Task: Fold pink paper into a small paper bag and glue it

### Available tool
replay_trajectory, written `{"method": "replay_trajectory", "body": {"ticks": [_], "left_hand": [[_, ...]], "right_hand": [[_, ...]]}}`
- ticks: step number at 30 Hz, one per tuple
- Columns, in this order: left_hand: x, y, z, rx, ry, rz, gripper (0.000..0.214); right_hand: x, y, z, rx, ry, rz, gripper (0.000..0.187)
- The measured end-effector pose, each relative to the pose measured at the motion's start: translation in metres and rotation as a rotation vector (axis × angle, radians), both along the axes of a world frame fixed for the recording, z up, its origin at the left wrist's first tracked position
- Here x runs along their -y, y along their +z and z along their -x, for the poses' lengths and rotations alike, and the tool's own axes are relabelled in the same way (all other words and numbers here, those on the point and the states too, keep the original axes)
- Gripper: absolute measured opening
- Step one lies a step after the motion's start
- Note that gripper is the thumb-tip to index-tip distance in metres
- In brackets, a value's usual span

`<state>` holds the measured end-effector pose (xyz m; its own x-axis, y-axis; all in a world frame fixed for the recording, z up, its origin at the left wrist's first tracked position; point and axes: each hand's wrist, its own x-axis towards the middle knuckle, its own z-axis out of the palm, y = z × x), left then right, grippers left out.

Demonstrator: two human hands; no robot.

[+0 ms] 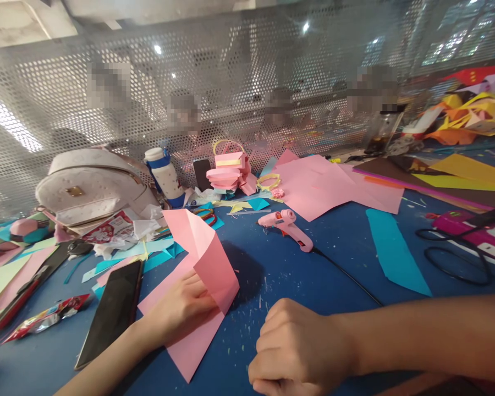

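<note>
A folded sheet of pink paper (192,352) lies in front of me, its far part standing up in creased panels. My left hand (181,302) rests on the flat lower part, with its fingers at the crease. The raised panel hides its fingertips. Just above the table's near side, my right hand (299,349) is closed in a fist, apart from the paper. What it holds, if anything, is hidden. Beyond it lies a pink glue gun (286,225), nozzle to the left. Left of my left hand is a black phone (113,311).
A white backpack (91,181), a bottle (165,179) and a pink paper model (229,170) stand before the perforated metal screen (214,71). Pink sheets (322,184), a blue strip (396,256) and a magenta power strip (470,234) lie rightward. The glue gun's black cord (348,278) runs toward my right forearm.
</note>
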<state>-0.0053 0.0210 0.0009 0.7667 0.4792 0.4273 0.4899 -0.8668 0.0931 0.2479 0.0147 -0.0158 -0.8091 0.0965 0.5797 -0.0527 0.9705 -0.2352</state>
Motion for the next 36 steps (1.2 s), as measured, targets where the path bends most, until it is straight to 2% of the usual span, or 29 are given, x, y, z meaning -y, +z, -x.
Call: {"method": "replay_trajectory", "body": {"ticks": [6, 16, 36], "left_hand": [[-0.0012, -0.0002, -0.0003, 0.01, 0.01, 0.016, 0.021], [0.0, 0.0044, -0.0033, -0.105, 0.029, -0.092, 0.024], [-0.0007, 0.0014, 0.0006, -0.097, 0.035, 0.05, 0.023]], "right_hand": [[0.0006, -0.0005, -0.0012, 0.051, -0.005, -0.001, 0.02], [0.0016, -0.0007, -0.0017, 0.087, 0.002, -0.011, 0.021], [0.0025, -0.001, -0.0014, 0.074, 0.011, -0.006, 0.021]]}}
